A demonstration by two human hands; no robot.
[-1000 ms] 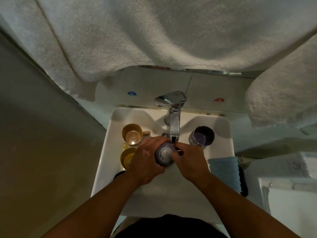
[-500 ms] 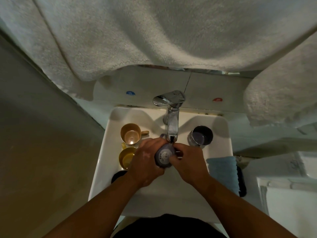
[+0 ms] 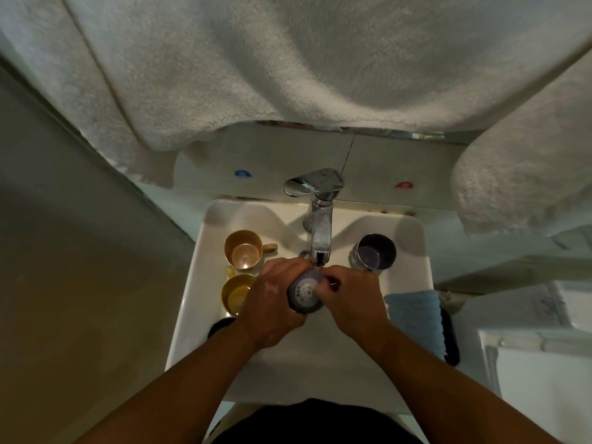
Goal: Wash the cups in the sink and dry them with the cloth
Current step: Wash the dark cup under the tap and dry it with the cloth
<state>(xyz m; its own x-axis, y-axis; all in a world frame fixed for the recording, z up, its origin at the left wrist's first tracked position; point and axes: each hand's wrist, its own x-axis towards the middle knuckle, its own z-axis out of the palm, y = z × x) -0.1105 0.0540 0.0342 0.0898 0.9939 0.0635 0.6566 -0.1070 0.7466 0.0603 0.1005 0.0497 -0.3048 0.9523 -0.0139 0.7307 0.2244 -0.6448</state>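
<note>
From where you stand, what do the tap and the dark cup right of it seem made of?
The tap looks like chrome-plated metal: mirror-bright with sharp highlights. The dark cup seems to be steel or glazed ware: its rim and wall gleam, though the dim light leaves it open.

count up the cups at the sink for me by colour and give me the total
Yellow or tan cups: 2, the back one and the front one
Purple cups: 1, held under the tap
Dark metal-looking cups: 1
Total: 4
</note>
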